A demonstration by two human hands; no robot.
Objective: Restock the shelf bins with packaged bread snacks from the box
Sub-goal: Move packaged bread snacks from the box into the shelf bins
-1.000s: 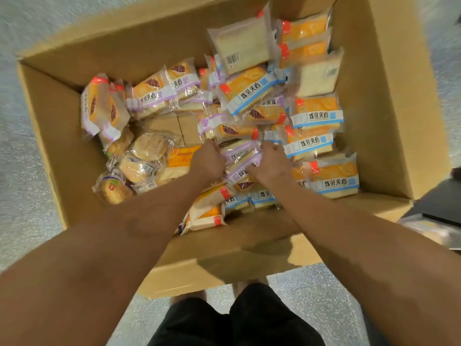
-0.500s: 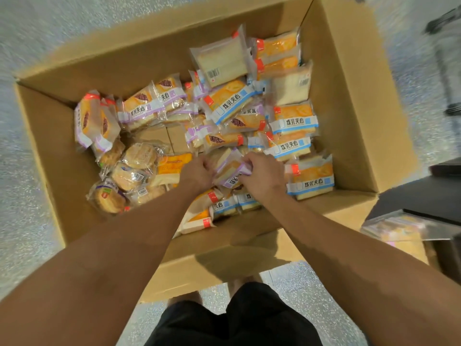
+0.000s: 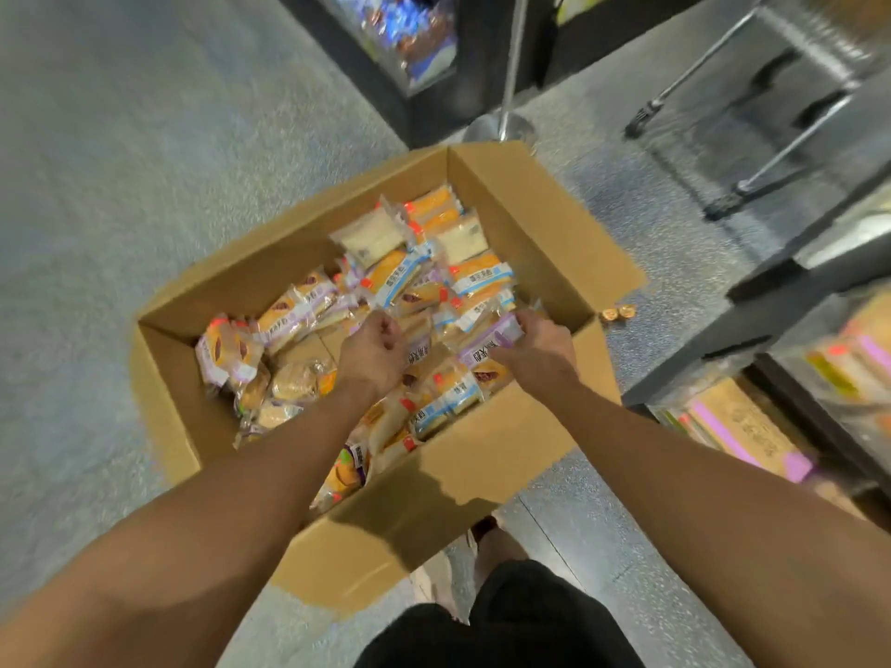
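A person is leaning over an open cardboard box point(image 3: 545, 224) that is sitting on the speckled floor point(image 3: 144, 161), and the box is holding a loose heap of wrapped bread snacks point(image 3: 410, 282), some banded in blue and some in purple. Both hands are working down inside the box, near its front half. The right hand point(image 3: 540, 349) is curling its fingers around a purple-banded packet point(image 3: 492, 344) and appears to be raising it just clear of the heap. The left hand point(image 3: 376, 349) is sitting with its fingers curled at the pile, touching the packets, though whether it is actually gripping one is too blurred to tell. The step in hand looks like the gathering of snacks out of the box, before any of them are going to the shelf. On the person's right, shelf bins point(image 3: 771, 426) are showing, blurred, with what seem to be similar purple-banded packets already lying in them. The next move is probably calling for a firm hold on the slippery wrappers, a lift clear of the box wall, and a turn to the right toward those bins, matching the purple kind to the bin that is carrying the same kind.
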